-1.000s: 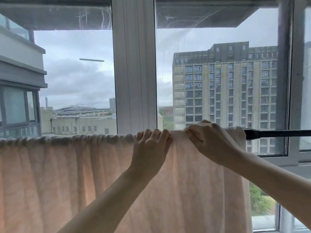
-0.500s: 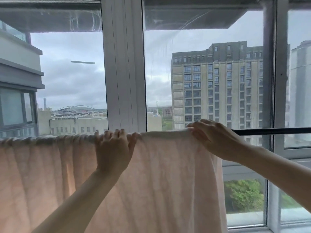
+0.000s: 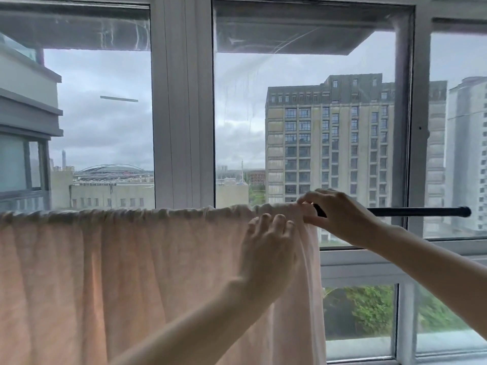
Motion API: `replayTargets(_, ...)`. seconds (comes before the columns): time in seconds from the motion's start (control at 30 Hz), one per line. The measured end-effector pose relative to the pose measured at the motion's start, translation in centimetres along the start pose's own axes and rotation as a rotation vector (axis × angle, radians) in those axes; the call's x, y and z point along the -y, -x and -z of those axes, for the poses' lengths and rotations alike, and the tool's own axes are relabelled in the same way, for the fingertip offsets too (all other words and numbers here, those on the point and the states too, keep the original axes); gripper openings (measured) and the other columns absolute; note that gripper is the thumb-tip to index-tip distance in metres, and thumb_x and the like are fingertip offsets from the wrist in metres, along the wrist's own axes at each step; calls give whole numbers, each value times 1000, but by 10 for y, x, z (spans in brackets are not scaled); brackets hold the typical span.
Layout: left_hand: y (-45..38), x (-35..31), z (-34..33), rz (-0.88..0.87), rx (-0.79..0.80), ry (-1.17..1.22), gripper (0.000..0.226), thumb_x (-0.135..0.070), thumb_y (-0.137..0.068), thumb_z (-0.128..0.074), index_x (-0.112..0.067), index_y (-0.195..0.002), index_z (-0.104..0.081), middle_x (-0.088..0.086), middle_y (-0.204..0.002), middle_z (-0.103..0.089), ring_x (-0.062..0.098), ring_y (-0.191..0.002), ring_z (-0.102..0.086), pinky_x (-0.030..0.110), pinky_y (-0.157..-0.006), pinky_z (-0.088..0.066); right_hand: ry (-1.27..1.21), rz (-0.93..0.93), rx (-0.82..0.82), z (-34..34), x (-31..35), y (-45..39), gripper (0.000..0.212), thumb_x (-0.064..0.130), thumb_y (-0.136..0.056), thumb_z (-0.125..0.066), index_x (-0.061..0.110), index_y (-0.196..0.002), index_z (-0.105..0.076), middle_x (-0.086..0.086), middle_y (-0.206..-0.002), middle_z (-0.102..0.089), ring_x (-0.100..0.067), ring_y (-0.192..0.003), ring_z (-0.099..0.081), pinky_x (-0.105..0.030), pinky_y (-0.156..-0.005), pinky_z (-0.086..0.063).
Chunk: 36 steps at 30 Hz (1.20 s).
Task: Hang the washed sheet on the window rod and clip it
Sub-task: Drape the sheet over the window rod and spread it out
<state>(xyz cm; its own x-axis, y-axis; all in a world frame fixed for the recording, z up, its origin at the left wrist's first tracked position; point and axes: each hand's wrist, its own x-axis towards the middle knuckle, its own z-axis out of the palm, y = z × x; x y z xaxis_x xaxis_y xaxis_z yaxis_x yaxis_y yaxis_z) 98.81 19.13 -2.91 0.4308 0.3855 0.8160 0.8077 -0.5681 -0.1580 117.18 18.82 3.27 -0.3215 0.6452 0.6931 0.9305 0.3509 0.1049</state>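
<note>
A pale pink sheet [image 3: 131, 272] hangs over a black window rod [image 3: 421, 211], its top edge gathered in small folds along the rod. My right hand [image 3: 340, 217] pinches the sheet's top right corner on the rod. My left hand [image 3: 268, 246] lies against the cloth just below the rod, fingers apart and slightly curled, close to the right hand. To the right of the sheet the rod is bare up to its end cap. No clip is in view.
The white window frame [image 3: 181, 114] stands right behind the rod, with a second upright [image 3: 419, 154] near the rod's right end. A lower window ledge [image 3: 369, 262] runs behind the sheet's right edge. Buildings and trees show through the glass.
My left hand has slid right along the top of the sheet and dropped just below the rod, close to my right hand. The stretch between the hands, smooth before, is now gathered.
</note>
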Motion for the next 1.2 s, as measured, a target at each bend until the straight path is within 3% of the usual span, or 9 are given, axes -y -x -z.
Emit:
replayTargets(0.07,-8,-10,-6,53,-30,-22,41,-31,-82,-66,-11,-117,-63,5,-114,-65,27,-107,-59,42,-91,-51,-53,12,-19,-2,-6,-3,23,19,-91,-63,20,-114,-67,4,-105,-70,-11,-89,-66,-25,-78,-54)
replayTargets(0.2,-20,-23,-15,175,-78,-130,52,-56,-74,-68,-12,-102,-62,6,-99,-63,29,-93,-60,40,-74,-52,-151,30,-29,-4,-15,-5,47,-15,-81,-57,25,-103,-68,6,-101,-67,-12,-87,-61,-29,-77,-54)
replayTargets(0.33,-28,-40,-21,316,-58,-152,79,-74,-56,-70,-9,-97,-56,10,-92,-60,31,-86,-58,42,-69,-50,-191,89,-10,-6,-20,-5,32,4,-83,-69,28,-105,-67,11,-105,-63,-5,-92,-55,-20,-85,-47)
replayTargets(0.47,-38,-49,-31,436,-57,-135,60,-46,-59,-80,-8,-92,-48,11,-86,-53,31,-81,-54,42,-65,-48,-178,79,-107,-14,-20,-4,20,19,-82,-74,28,-99,-68,11,-102,-65,-6,-92,-54,-23,-83,-45)
replayTargets(0.67,-35,-33,-16,393,-17,44,20,-19,-88,-54,-9,-105,-55,7,-98,-56,25,-92,-56,35,-79,-52,-193,121,-78,-8,-17,-11,5,24,-86,-68,21,-90,-68,9,-91,-60,-7,-79,-57,-32,-75,-54)
replayTargets(0.77,-29,-12,3,483,-21,262,4,-10,-89,-53,-13,-90,-56,-2,-80,-56,13,-74,-59,21,-59,-49,-225,165,-76,-11,-9,-18,9,26,-87,-66,18,-92,-65,8,-95,-52,-9,-80,-55,-26,-74,-51)
replayTargets(0.9,-29,19,19,635,6,483,16,5,-84,-48,-8,-82,-56,10,-75,-60,16,-65,-51,20,-47,-36,-273,203,-43,-17,7,-29,19,17,-89,-64,16,-108,-59,3,-102,-57,-10,-84,-56,-24,-75,-51)
replayTargets(1.03,-24,52,32,801,-60,660,20,2,-84,-45,-13,-83,-58,5,-73,-57,19,-65,-48,25,-51,-30,-263,114,138,-19,14,-44,22,18,-93,-59,13,-114,-63,-3,-109,-67,-11,-91,-58,-30,-90,-49)
replayTargets(1.2,-15,69,44,869,-14,971,18,1,-91,-44,-9,-87,-58,14,-84,-59,24,-79,-53,34,-67,-41,-346,113,259,-23,35,-59,26,27,-93,-61,13,-114,-65,-4,-109,-66,-17,-94,-60,-31,-86,-49)
